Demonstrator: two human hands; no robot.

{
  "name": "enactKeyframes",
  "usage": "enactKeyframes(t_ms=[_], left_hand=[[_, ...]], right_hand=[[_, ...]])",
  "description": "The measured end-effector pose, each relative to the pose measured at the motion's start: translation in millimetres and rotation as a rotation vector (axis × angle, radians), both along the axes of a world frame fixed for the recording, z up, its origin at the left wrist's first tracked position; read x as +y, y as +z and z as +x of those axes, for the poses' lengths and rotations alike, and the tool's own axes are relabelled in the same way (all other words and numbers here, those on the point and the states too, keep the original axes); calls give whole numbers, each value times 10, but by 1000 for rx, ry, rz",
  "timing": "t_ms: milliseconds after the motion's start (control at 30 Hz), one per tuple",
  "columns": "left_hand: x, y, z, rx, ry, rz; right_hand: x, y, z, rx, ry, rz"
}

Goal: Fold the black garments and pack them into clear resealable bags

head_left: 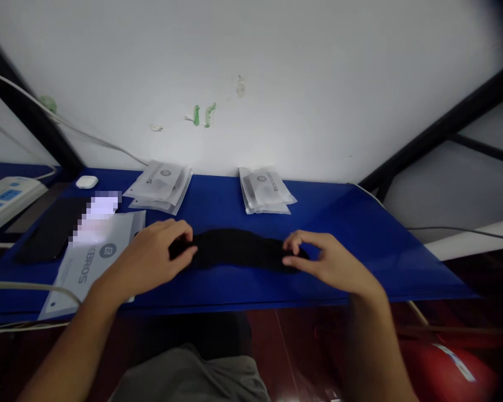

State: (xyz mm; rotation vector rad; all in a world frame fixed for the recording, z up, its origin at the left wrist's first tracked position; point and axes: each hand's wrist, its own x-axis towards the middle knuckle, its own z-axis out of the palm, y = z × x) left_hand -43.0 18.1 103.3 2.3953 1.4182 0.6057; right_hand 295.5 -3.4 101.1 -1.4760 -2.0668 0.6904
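Observation:
A long black strip of what looks like cloth (238, 249) lies stretched sideways over the blue tabletop; its exact kind I cannot make out. My left hand (159, 254) has its thumb and fingers closed around the left end. At the right end, my right hand (318, 257) pinches the strip between thumb and curled fingers. Beside my left wrist is a frosted plastic bag (90, 259) with printed lettering, partly covered by my forearm.
Two piles of similar printed bags, a left pile (161, 184) and a right pile (266, 190), lie along the wall. A phone (52, 229), a white earbud case (86, 181) and a power strip (12, 198) are at the left. Cables cross the left edge of the blue table (352, 212).

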Motion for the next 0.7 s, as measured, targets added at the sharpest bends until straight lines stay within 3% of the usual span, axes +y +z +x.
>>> enactKeyframes(t_ms=[67, 167, 233, 367, 467, 533, 700], left_hand=[[-128, 116, -105, -114, -85, -119], [-200, 132, -113, -229, 35, -83], [-190, 4, -27, -125, 99, -85], [-183, -431, 162, 211, -61, -44], [-209, -657, 215, 292, -58, 40], [-219, -702, 226, 329, -23, 87], [-159, -655, 291, 440, 99, 56]], right_hand=[[-107, 104, 91, 94, 104, -32], [-161, 115, 56, 171, 45, 55], [-140, 22, -85, 75, 9, 65], [-68, -252, -387, -229, 102, 9], [-18, -379, -474, -355, 115, 32], [18, -404, -491, -394, 106, 66], [206, -435, -587, -507, 94, 148]])
